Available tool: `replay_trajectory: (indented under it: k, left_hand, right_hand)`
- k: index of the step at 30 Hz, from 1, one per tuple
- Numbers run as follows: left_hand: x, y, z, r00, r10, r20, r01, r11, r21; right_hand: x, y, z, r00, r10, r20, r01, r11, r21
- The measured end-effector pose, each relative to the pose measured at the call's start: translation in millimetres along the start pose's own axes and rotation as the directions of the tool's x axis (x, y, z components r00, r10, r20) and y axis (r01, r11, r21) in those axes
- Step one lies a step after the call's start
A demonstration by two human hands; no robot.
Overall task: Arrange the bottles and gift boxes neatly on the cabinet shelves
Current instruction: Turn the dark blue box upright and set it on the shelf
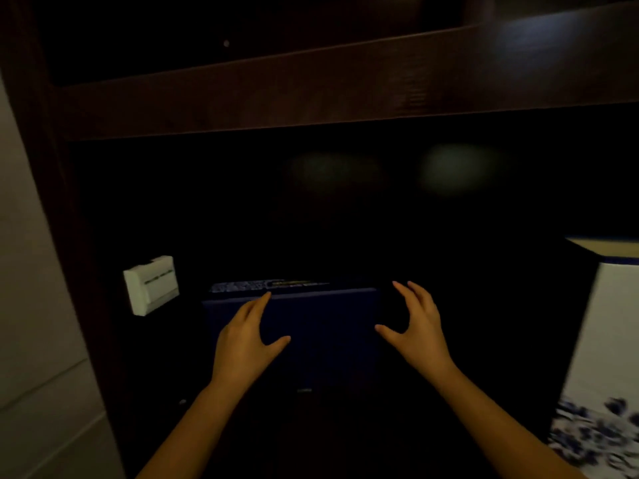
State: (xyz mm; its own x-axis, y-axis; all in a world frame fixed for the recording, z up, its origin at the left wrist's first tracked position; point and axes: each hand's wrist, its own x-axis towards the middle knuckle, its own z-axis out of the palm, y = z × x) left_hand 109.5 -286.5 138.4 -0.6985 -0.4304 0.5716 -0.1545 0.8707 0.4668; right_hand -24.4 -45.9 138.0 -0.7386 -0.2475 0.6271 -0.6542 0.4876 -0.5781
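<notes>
Dark blue gift box [321, 326], standing inside the dim cabinet shelf [242, 95].
Left of the box: my left hand [245, 337], fingers straight, resting on its front. Right of the box: my right hand [416, 326], spread, empty; farther right, a white-and-blue box [608, 340].

From my remote view, the cabinet shelf [311, 88] reads as dark wood with visible grain and a faint sheen. The dark blue gift box [328, 326] looks matt and smooth, like card. The white gift box [608, 340] appears glossy. The small white fitting [151, 285] looks like plastic.
</notes>
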Motion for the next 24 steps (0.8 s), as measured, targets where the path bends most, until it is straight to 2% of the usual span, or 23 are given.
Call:
replay_trajectory:
  k: [4,10,16,20,24]
  left_hand:
    - [33,-30,-3,0.998,-0.018,0.067,0.006,0.984,0.176]
    - [55,-53,12,0.974,-0.067,0.217,-0.001,0.953,0.302]
    - [63,-62,25,0.988,-0.05,0.144,-0.007,0.929,0.37]
    - [60,-62,29,0.996,-0.039,0.082,0.004,0.922,0.387]
    - [59,-62,29,1.0,0.001,0.027,-0.009,0.955,0.295]
  right_hand:
    - [32,2,33,0.995,0.066,0.071,-0.059,0.994,-0.096]
    - [54,9,56,0.986,0.086,0.144,-0.059,0.982,-0.18]
    - [63,15,79,0.969,0.11,0.223,-0.055,0.969,-0.242]
    - [62,6,92,0.982,0.172,0.083,-0.15,0.964,-0.218]
    - [51,-4,86,0.984,0.178,-0.015,-0.177,0.96,-0.218]
